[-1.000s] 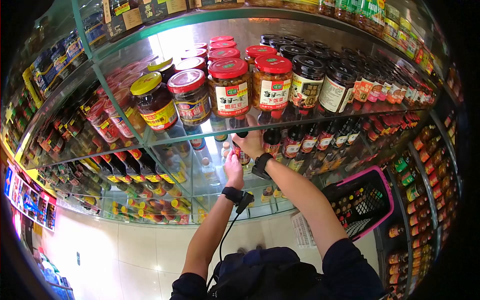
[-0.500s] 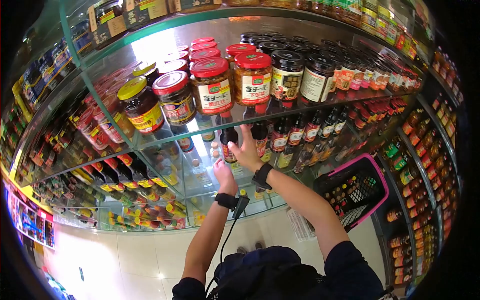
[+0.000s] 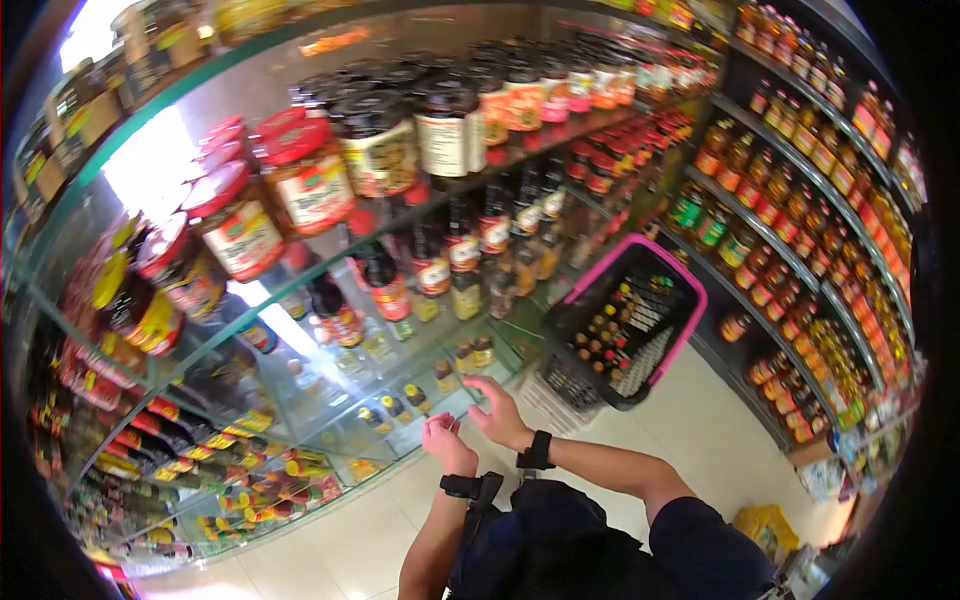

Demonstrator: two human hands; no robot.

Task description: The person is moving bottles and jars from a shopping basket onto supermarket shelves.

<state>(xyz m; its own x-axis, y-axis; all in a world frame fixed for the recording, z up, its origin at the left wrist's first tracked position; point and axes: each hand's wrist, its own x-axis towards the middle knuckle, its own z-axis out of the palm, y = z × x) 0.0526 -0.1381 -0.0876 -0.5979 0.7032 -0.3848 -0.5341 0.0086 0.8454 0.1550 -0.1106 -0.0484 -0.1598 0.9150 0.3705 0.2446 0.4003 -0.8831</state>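
My left hand (image 3: 450, 446) is in front of the lower glass shelf, its fingers curled in and nothing visible in them. Just right of it, my right hand (image 3: 500, 415) is open, thumb and fingers apart, holding nothing. Small dark bottles with yellow labels (image 3: 394, 408) stand on the low shelf just beyond my hands. Farther back are dark sauce bottles with red labels (image 3: 388, 285). Above them, red-lidded jars (image 3: 305, 178) line the glass shelf. Each wrist wears a black band.
A black shopping basket (image 3: 570, 330) with a pink rim holds several small bottles, to the right of my hands. It rests above a pale crate-like stack (image 3: 560, 398). Dark racks of bottles (image 3: 775, 215) line the right side. A yellow bag (image 3: 766, 530) lies on the floor.
My view has swung right toward the basket and racks. Both hands have drawn back from the bottles under the jar shelf to the front of the lower shelf.
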